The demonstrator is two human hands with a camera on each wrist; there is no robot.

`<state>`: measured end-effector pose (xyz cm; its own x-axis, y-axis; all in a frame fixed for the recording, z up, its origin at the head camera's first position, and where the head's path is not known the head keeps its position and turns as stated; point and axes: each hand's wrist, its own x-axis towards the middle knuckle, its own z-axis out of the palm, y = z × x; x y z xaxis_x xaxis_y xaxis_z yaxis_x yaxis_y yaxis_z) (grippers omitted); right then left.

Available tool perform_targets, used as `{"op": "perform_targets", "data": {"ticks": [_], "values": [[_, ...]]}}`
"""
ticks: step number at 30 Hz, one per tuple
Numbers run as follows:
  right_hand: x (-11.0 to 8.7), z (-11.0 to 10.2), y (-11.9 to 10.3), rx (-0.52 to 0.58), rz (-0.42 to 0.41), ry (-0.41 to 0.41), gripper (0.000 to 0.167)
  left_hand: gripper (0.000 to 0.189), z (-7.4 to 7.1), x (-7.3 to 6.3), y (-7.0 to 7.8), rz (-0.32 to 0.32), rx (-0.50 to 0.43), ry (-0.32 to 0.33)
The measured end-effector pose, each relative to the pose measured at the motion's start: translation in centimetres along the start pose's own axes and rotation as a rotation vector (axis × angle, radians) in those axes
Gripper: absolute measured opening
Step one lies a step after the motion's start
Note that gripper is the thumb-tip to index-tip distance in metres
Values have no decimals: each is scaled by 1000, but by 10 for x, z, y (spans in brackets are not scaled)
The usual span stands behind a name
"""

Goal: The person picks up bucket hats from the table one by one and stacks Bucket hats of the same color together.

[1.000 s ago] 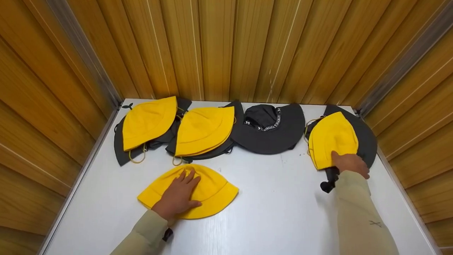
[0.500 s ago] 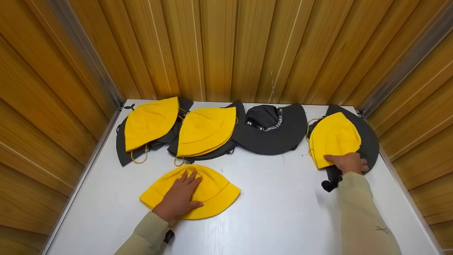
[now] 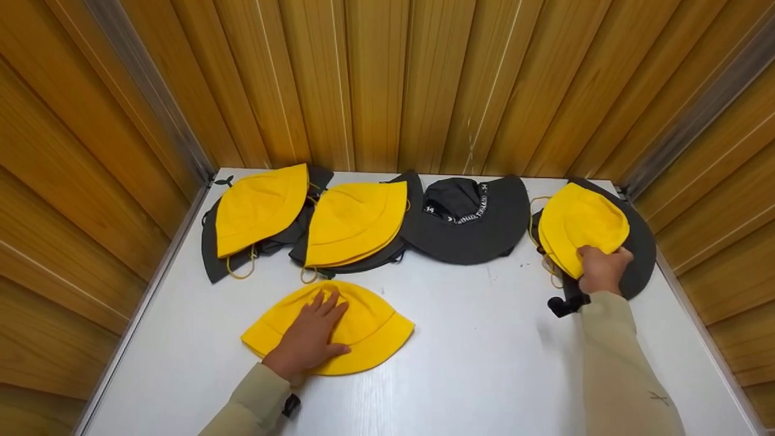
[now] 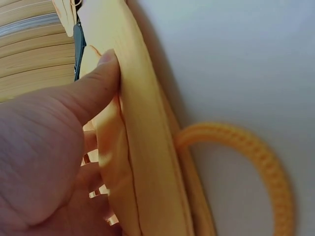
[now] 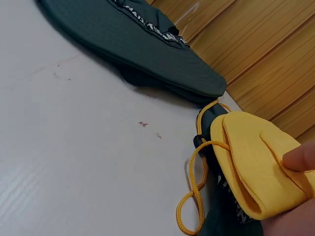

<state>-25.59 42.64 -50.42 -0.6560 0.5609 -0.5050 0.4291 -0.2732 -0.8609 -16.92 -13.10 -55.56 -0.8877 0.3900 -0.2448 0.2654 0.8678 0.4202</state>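
Observation:
My left hand (image 3: 309, 339) lies with straight, spread fingers on a flattened yellow bucket hat (image 3: 372, 333) at the front of the table. In the left wrist view, the thumb rests along that hat's brim, and a yellow cord (image 4: 256, 152) loops out from under it. At the right, my right hand (image 3: 602, 269) pinches another folded yellow bucket hat (image 3: 584, 218) between thumb and fingers. This hat is tilted over a dark grey hat (image 3: 642, 260). Its yellow cord (image 5: 192, 216) dangles onto the white surface in the right wrist view.
Along the back of the white table (image 3: 460, 363) lie two yellow hats, the left one (image 3: 260, 212) and the middle one (image 3: 354, 224), on dark hats. A dark hat (image 3: 466, 242) shows its lettered inner band. Wood-patterned walls (image 3: 375, 85) enclose the back and sides.
My right hand has taken hold of the right yellow hat and raised its near edge, shifting it slightly back and right; its cord now shows below. My left hand stays on its hat.

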Motion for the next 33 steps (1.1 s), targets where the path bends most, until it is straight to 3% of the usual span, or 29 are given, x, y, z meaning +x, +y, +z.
{"op": "perform_targets", "data": {"ticks": [5, 7, 13, 18, 27, 33], "values": [[0, -1, -3, 53, 85, 39, 77, 88, 0, 3, 1, -17, -11, -21], [-1, 0, -2, 86, 73, 43, 72, 88, 1, 4, 0, -16, -19, -23], [-7, 7, -5, 243, 0, 15, 69, 87, 3, 5, -2, -13, -28, -24], [-17, 13, -17, 254, -92, -14, 67, 87, 1, 4, -2, -28, -42, -21], [-46, 11, -40, 262, -184, -74, 68, 86, -1, 1, 3, -13, -68, 0], [-73, 6, -50, 271, -297, -185, 72, 79, -8, 2, 15, -35, -72, 23]]}}
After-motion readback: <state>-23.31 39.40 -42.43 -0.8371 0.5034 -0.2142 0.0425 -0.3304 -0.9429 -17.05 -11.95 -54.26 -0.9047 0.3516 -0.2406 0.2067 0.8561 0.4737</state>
